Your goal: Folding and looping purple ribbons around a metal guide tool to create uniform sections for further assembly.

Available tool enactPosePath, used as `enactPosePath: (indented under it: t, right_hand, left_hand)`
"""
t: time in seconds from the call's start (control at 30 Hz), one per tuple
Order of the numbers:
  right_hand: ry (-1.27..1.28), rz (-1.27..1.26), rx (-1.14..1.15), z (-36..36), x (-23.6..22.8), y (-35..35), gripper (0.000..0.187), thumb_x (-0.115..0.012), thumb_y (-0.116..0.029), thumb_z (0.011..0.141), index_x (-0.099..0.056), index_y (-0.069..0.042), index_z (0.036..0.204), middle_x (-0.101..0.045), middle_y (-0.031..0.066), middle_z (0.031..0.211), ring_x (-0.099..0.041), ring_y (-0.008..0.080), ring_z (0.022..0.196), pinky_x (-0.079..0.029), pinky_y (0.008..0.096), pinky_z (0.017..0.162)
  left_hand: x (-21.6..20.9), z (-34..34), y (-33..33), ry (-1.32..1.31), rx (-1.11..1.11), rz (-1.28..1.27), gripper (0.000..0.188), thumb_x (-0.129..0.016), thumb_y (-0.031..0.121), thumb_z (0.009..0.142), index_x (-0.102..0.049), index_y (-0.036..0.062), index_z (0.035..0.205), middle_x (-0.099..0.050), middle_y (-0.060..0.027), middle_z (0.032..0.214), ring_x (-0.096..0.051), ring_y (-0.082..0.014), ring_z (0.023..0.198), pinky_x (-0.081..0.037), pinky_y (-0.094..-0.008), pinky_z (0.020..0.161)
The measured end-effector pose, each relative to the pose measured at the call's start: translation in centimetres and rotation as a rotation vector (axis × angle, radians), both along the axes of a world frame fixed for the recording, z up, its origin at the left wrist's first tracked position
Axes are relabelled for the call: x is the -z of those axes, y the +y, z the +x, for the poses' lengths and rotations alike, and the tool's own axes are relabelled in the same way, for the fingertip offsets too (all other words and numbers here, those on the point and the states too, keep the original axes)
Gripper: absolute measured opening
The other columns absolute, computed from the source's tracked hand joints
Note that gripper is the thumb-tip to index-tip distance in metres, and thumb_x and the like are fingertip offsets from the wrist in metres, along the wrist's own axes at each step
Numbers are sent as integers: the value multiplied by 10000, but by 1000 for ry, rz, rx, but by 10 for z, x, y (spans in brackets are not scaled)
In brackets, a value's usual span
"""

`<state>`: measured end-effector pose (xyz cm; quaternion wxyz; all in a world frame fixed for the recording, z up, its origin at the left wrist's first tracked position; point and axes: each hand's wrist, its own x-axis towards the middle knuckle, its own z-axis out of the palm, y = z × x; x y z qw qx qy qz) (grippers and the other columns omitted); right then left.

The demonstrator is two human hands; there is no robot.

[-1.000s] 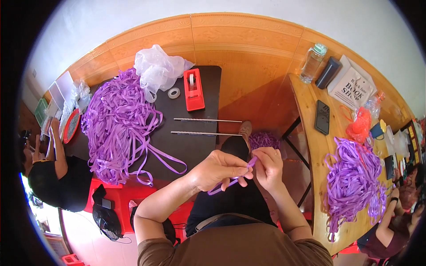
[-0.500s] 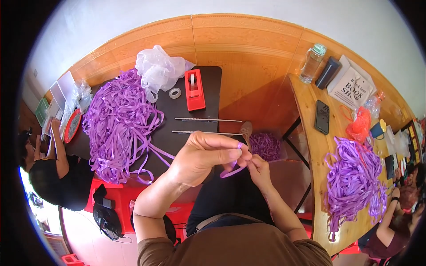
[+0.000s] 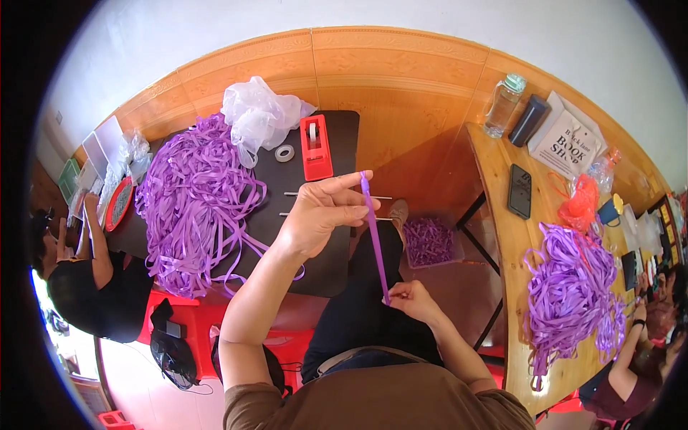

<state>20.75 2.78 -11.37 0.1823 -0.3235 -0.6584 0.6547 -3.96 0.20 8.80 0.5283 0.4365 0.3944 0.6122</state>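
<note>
One flat purple ribbon strip (image 3: 375, 240) is in work, stretched taut between two hands above the lap. Left hand (image 3: 322, 215) is raised, pinching the strip's upper end between thumb and fingers near the counter's edge; right hand (image 3: 412, 297) is low, close to the body, pinching the lower end. Both hands are closed on the strip.

Handling judgement: the strip appears very light, thin and limp, holding straight only under tension. Its glossy face likely slips, so a firm fingertip pinch at each end suits it; it looks liable to crease but not to break.

Count:
- Two large heaps of loose purple ribbon: one (image 3: 193, 201) on the black counter (image 3: 337, 136), one (image 3: 573, 294) on the wooden side counter (image 3: 502, 236).
- One clear box of finished purple pieces (image 3: 428, 242) on the floor.
- Two thin metal rods (image 3: 297, 194) on the black counter.
- One red tape dispenser (image 3: 315, 147), one loose tape roll (image 3: 284, 153).
- One crumpled clear plastic bag (image 3: 258, 115).
- One clear bottle (image 3: 502, 106), one dark phone (image 3: 519, 190).
</note>
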Motion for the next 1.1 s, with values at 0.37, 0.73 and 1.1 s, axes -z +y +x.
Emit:
enactPosePath:
  t: [0.37, 0.73, 1.1]
  right_hand:
    - [-20, -27, -105, 22, 20, -15, 94, -650, 11, 750, -656, 42, 838, -633, 42, 745, -587, 91, 705, -476, 229, 641]
    - [55, 104, 259, 35, -7, 19, 349, -673, 32, 749, -606, 12, 1090, -636, 52, 969, -591, 122, 906, -476, 256, 782]
    - [484, 555, 4, -22, -96, 66, 192, -632, 88, 745, -656, -14, 905, -598, 123, 1041, -589, 200, 906, -458, 289, 752]
  left_hand:
    - [23, 5, 11, -25, -17, -112, 365, -636, -71, 800, -591, -28, 1160, -681, -140, 887, -672, -185, 796, -542, -266, 697]
    - [52, 67, -22, -103, 45, -157, 276, -641, -16, 824, -639, 0, 1100, -677, -78, 852, -641, -129, 761, -515, -258, 703]
    - [68, 87, -31, -234, 91, -209, 235, -616, -32, 844, -628, -43, 1078, -660, -110, 811, -606, -137, 688, -490, -241, 653]
